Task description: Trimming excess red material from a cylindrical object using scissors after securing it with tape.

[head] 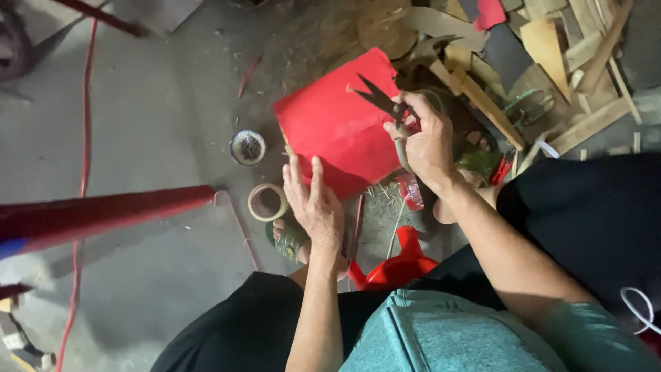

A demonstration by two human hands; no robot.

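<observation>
Looking down from a head-worn camera, the view showed a seated person holding a sheet of red paper [337,127] above a grey concrete floor [151,124]. The left hand [315,205] gripped the sheet's near lower edge, fingers flat against its underside and thumb apparently on top, pinching the paper. The right hand [425,138] was closed through the handles of dark scissors [377,98], whose blades stood open in a V over the paper's upper right part. In judgement, the sheet, held at only one edge, could have sagged or twisted as the blades closed, giving a ragged or wandering cut; the left fingers sat well away from the blades, so a nick seemed unlikely unless that hand slid up. A roll of tape [268,202] and a small round tin [248,147] lay on the floor near the left hand, a pile of wood offcuts [544,62] lay beyond the right, and a red pole [103,217] crossed the left of the view. The scissor handles were mostly hidden by the fingers, the paper covered whatever lay beneath it, and whether a cut had been started in the sheet could not be made out
</observation>
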